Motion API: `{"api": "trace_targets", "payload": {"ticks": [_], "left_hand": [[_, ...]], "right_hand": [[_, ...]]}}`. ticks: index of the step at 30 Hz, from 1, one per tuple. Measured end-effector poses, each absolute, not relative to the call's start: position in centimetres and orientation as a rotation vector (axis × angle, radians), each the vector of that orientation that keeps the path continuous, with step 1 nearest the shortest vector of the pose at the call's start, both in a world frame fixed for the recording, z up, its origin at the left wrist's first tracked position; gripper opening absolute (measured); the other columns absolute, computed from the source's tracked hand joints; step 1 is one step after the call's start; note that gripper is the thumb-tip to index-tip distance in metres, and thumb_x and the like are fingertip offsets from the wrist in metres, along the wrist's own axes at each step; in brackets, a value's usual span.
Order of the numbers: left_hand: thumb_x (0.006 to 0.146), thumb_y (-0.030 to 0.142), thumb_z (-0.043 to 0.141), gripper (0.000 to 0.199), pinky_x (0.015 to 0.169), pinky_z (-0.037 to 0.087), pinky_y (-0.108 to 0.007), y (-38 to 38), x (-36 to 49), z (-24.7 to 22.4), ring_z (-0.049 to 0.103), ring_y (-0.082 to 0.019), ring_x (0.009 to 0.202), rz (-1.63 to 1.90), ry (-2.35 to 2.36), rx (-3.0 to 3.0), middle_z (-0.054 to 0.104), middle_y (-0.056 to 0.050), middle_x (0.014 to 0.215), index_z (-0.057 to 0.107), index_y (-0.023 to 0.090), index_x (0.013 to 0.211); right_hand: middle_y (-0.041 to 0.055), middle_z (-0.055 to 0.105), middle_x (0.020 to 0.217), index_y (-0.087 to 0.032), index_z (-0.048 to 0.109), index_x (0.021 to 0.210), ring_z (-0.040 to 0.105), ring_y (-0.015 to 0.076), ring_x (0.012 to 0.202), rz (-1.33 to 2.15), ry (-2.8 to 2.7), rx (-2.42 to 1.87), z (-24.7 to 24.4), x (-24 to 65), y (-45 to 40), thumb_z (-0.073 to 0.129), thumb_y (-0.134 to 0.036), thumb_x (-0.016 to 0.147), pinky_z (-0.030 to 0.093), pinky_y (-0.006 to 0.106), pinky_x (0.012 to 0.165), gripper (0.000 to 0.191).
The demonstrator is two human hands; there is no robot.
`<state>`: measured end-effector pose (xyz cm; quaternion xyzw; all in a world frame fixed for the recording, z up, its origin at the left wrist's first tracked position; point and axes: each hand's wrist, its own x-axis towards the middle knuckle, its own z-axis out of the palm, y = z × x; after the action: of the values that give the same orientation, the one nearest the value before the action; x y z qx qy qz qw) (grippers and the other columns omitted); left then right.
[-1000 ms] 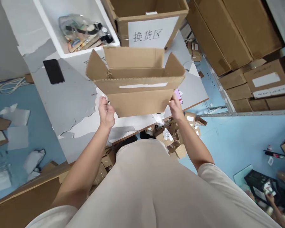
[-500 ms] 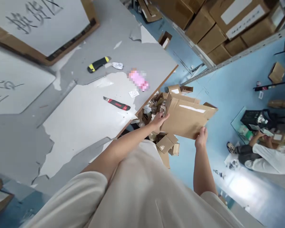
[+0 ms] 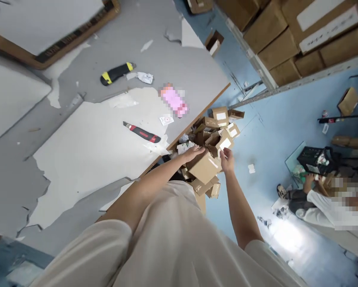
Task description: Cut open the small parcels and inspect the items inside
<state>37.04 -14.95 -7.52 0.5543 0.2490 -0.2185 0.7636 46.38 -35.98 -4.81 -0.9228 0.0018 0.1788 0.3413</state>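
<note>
A cardboard box (image 3: 205, 168) with a white strip lies on the heap of boxes beside the table, below my hands. My left hand (image 3: 194, 153) is over the heap with its fingers stretched out and nothing held. My right hand (image 3: 227, 160) is at the right side of the same box, fingers bent near a white label; whether it touches anything is unclear. On the table (image 3: 202, 67) lie a red and black knife (image 3: 143, 133), a yellow and black knife (image 3: 118, 73), a pink blurred item (image 3: 174, 99) and a small printed paper (image 3: 166, 120).
Stacked cartons (image 3: 277, 50) fill a metal rack at the upper right. Large white-faced boxes (image 3: 11, 95) stand at the table's left. Another person (image 3: 322, 203) sits at the far right by a black crate (image 3: 312, 160). A white scrap (image 3: 251, 168) lies on the floor.
The cardboard box has left my hands and dropped onto the heap. My left hand has opened, and my right hand has moved left, closer to it. The white floor scrap now shows.
</note>
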Motion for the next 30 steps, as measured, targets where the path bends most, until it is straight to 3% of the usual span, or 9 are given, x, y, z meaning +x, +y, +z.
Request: {"api": "trace_targets", "payload": {"ticks": [4,9,12,16,19,24,26,29,30], "left_hand": [[0.068,0.061,0.065,0.078,0.1,0.043,-0.042,-6.7,32.4,-3.6,0.056,-0.032,0.119,-0.297,0.694,1.291,0.056,-0.022,0.13,0.05,0.011,0.127],[0.067,0.055,0.064,0.059,0.094,0.05,-0.044,2.4,18.3,0.1,0.064,-0.028,0.105,0.055,1.246,1.474,0.065,-0.014,0.116,0.056,0.018,0.112],[0.069,0.053,0.059,0.053,0.095,0.05,-0.049,3.1,8.2,1.6,0.063,-0.029,0.108,0.085,1.672,1.413,0.065,-0.011,0.118,0.056,0.02,0.11],[0.07,0.055,0.054,0.041,0.1,0.047,-0.055,-1.6,-1.0,3.2,0.061,-0.03,0.112,0.065,2.094,1.212,0.068,0.0,0.116,0.057,0.031,0.103],[0.067,0.058,0.055,0.037,0.1,0.047,-0.058,-6.3,-3.8,3.9,0.061,-0.033,0.112,0.106,2.22,1.095,0.071,0.005,0.105,0.058,0.036,0.096],[0.068,0.058,0.056,0.033,0.105,0.044,-0.056,-10.5,-5.1,3.7,0.062,-0.036,0.11,0.182,2.169,1.074,0.072,-0.004,0.098,0.059,0.034,0.091],[0.068,0.059,0.055,0.036,0.103,0.045,-0.055,-11.1,-5.8,3.1,0.064,-0.035,0.107,0.161,2.119,1.104,0.072,-0.003,0.098,0.058,0.032,0.091],[0.064,0.061,0.055,0.039,0.097,0.05,-0.051,-12.0,-7.4,2.4,0.067,-0.031,0.101,0.163,2.039,1.14,0.073,0.002,0.095,0.058,0.033,0.09],[0.06,0.06,0.057,0.042,0.093,0.052,-0.048,-12.6,-7.9,2.2,0.068,-0.031,0.098,0.173,2.038,1.123,0.073,-0.001,0.095,0.059,0.03,0.09]], "right_hand": [[0.0158,0.058,0.124,-0.016,0.054,0.124,0.052,0.0282,0.118,0.518,-0.79,-2.43,-3.9,50.4,-23.8,0.05,-0.047,0.085,0.039,0.045,0.103,0.05],[0.0188,0.044,0.139,-0.015,0.054,0.127,0.037,0.033,0.13,0.478,-1.391,-2.496,-3.3,52.7,-12.0,0.053,-0.038,0.086,0.031,0.048,0.108,0.047],[0.0197,0.034,0.146,-0.014,0.052,0.129,0.026,0.0353,0.137,0.436,-1.493,-2.565,-4.2,52.9,-8.4,0.053,-0.042,0.086,0.026,0.051,0.109,0.051],[0.02,0.026,0.149,-0.014,0.051,0.127,0.018,0.0361,0.14,0.426,-1.527,-2.612,-5.7,52.3,-6.5,0.053,-0.043,0.086,0.021,0.053,0.11,0.05],[0.0204,0.029,0.148,-0.015,0.054,0.123,0.02,0.0366,0.138,0.418,-1.523,-2.593,-6.3,51.6,-6.4,0.054,-0.042,0.085,0.022,0.055,0.109,0.047],[0.0223,0.036,0.142,-0.012,0.052,0.124,0.032,0.0334,0.133,0.284,-1.388,-2.493,-5.6,50.8,-6.4,0.051,-0.039,0.083,0.03,0.052,0.106,0.048],[0.0218,0.04,0.139,-0.012,0.052,0.123,0.037,0.0314,0.129,0.266,-1.37,-2.408,-4.7,50.3,-5.5,0.049,-0.037,0.083,0.033,0.05,0.105,0.048],[0.0191,0.055,0.125,-0.012,0.051,0.123,0.055,0.0268,0.111,0.4,-1.398,-2.24,-2.9,48.8,-2.7,0.044,-0.037,0.084,0.042,0.047,0.097,0.047],[0.0175,0.06,0.117,-0.012,0.051,0.123,0.06,0.0249,0.101,0.49,-1.424,-2.186,-2.2,47.9,-1.4,0.043,-0.037,0.084,0.046,0.044,0.092,0.047]]}}
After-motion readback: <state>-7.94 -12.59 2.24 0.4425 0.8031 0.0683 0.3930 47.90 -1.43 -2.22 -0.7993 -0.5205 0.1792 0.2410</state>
